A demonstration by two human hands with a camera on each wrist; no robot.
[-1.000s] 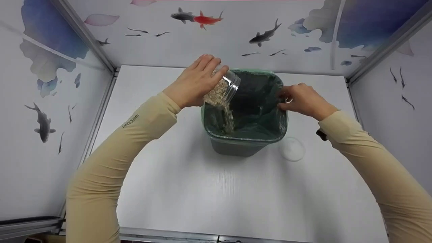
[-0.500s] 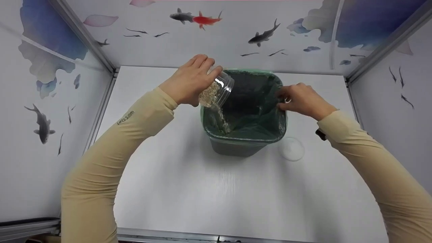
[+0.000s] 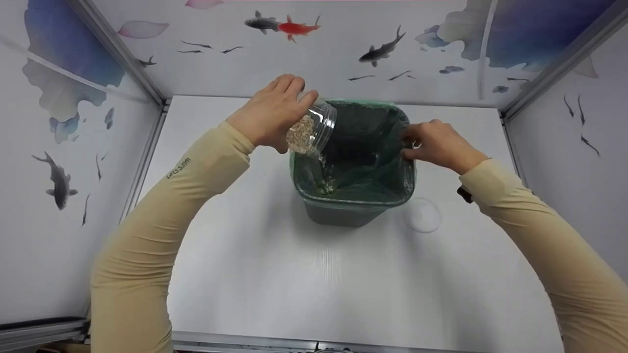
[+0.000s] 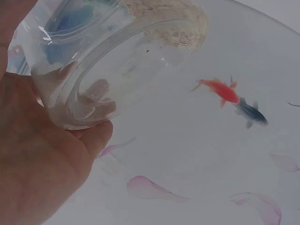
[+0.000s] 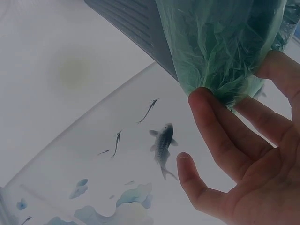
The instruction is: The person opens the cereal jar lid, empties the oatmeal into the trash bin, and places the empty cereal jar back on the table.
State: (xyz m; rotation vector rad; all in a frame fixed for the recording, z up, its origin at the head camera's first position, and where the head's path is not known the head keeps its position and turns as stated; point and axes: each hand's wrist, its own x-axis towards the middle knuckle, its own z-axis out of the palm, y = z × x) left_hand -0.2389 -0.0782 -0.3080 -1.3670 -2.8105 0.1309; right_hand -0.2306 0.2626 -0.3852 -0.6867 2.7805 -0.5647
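Observation:
My left hand (image 3: 270,115) grips a clear plastic jar (image 3: 311,128) tilted mouth-down over the left rim of a grey bin (image 3: 343,215) lined with a green bag (image 3: 365,169). Beige grain fills the jar's lower side and a thin trickle falls into the bag, where a small heap lies. In the left wrist view my fingers (image 4: 89,101) show through the jar's clear base (image 4: 93,61). My right hand (image 3: 434,144) holds the bin's right rim, its fingers (image 5: 220,136) touching the folded-over bag edge (image 5: 220,56).
A clear round lid (image 3: 423,214) lies on the white table (image 3: 294,274) just right of the bin. White walls with painted fish close in the left, back and right sides. A metal rail runs along the front edge.
The stream of grain from the jar has thinned to a trickle, and the jar has shifted slightly up and left. My right hand has stayed on the bin's rim.

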